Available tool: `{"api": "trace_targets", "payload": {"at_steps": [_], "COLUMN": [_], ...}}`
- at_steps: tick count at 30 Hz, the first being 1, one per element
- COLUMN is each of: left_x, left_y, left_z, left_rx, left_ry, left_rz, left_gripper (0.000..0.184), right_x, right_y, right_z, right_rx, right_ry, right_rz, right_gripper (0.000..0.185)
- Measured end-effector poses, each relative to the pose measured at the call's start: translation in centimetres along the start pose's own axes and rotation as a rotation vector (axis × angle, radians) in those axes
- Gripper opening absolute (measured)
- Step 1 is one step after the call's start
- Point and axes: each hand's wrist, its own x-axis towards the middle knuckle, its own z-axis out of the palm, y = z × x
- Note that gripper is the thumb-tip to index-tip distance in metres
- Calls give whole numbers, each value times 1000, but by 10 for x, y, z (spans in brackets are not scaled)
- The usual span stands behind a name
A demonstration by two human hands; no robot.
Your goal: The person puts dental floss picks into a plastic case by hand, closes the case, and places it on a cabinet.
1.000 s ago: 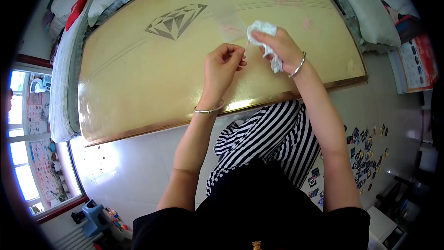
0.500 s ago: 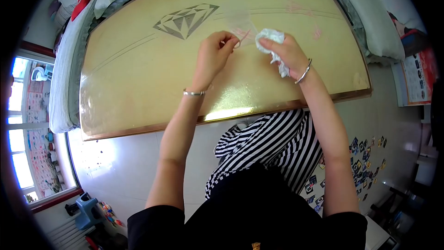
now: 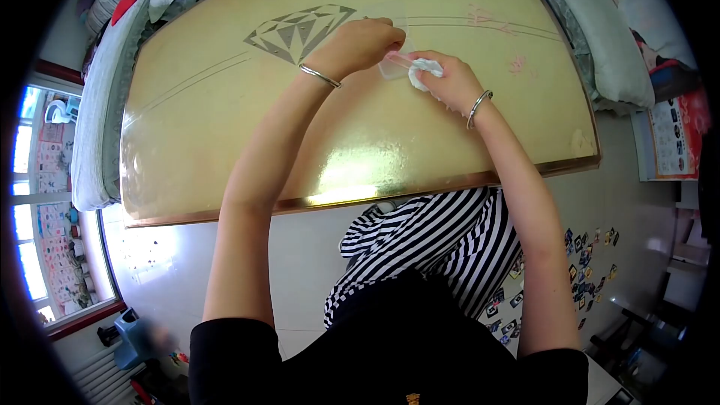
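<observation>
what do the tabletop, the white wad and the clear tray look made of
Tabletop: smooth and glossy, with a bright glare; perhaps glass or a clear cover over a yellowish surface, but the look leaves that open.
White wad: probably paper tissue, matte, going by its crumpled folds; thin cloth is possible.
Clear tray: likely plastic, as the yellowish surface shows through.

Translucent rectangular plastic piece (image 3: 394, 12) on glossy yellow table (image 3: 217, 154), right of grey diamond-shaped pattern (image 3: 298, 32); pink branching shapes (image 3: 517, 66) farther right. Thin pink strip (image 3: 400, 60) between left hand (image 3: 363, 43) and crumpled white tissue (image 3: 425, 70) in right hand (image 3: 455, 85).
</observation>
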Motion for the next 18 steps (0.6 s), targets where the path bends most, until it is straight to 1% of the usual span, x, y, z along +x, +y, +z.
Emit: {"api": "trace_targets", "payload": {"at_steps": [2, 4, 8, 11, 13, 14, 16, 18], "left_x": [4, 7, 7, 8, 7, 6, 4, 1], "left_y": [-1, -4, -9, -12, -13, -13, -14, -13], "left_z": [3, 8, 15, 17, 18, 19, 21, 21], "left_rx": [27, 54, 59, 60, 53, 50, 47, 18], "left_ry": [-45, -89, -67, -65, -60, -29, 3, 66], "left_rz": [-21, -40, -30, -28, -25, -21, -13, 4], "left_gripper": [10, 11, 12, 12, 11, 11, 11, 9], "right_x": [2, 3, 9, 11, 10, 9, 5, 3], "right_y": [5, 11, 15, 17, 12, 10, 7, 7], "right_z": [3, 9, 11, 11, 8, 9, 12, 13], "right_rx": [-49, -119, -193, -229, -305, -305, -421, -376], "right_ry": [-1, 70, 54, 110, -26, -26, 17, 48], "right_rz": [-9, -198, -181, -207, -105, -105, -125, -145], "right_gripper": [33, 34, 34, 36, 38, 38, 38, 34]}}
